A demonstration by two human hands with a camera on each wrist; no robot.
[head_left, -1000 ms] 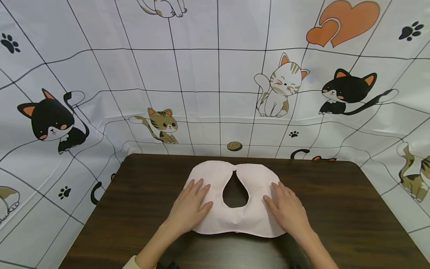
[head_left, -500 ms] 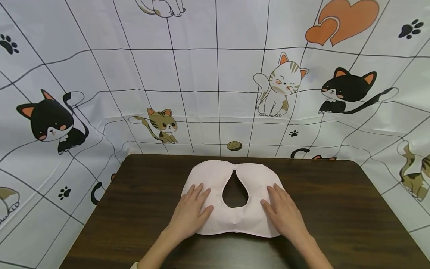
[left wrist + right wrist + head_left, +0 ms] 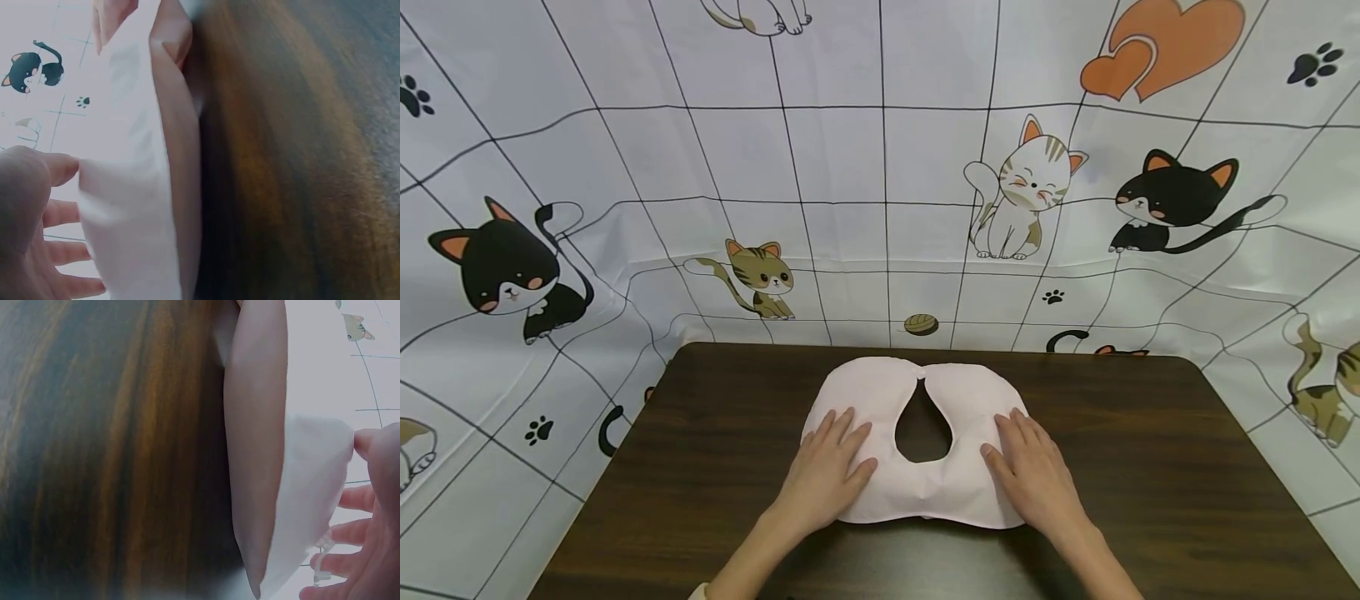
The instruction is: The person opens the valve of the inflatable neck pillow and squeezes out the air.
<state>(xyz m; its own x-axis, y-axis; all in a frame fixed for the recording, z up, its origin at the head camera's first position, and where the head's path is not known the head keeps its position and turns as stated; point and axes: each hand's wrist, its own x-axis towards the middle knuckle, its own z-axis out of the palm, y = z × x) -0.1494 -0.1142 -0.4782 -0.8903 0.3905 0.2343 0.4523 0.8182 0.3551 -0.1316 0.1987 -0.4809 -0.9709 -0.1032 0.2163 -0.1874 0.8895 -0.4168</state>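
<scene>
A pale pink U-shaped neck pillow (image 3: 925, 498) lies puffed up on the dark wooden table, its two ends meeting at the far side around a teardrop-shaped hole. My left hand (image 3: 823, 475) rests on its left half, and my right hand (image 3: 1037, 477) on its right half, both with fingers spread. In the left wrist view, the thumb of the left hand (image 3: 37, 225) touches the pillow (image 3: 131, 206). The right wrist view has the right hand (image 3: 375, 531) against the pillow (image 3: 312, 469), near a small clear plastic piece (image 3: 321, 574) that I cannot identify.
The brown wood-grain table (image 3: 1157, 467) extends to both sides of the pillow, with rounded far corners. Behind and beside it hangs a white gridded sheet (image 3: 842, 158) printed with cartoon cats, paw prints and orange hearts.
My right hand has slid slightly left and toward me on the pillow. The left hand has shifted slightly toward me. The pillow has hardly moved.
</scene>
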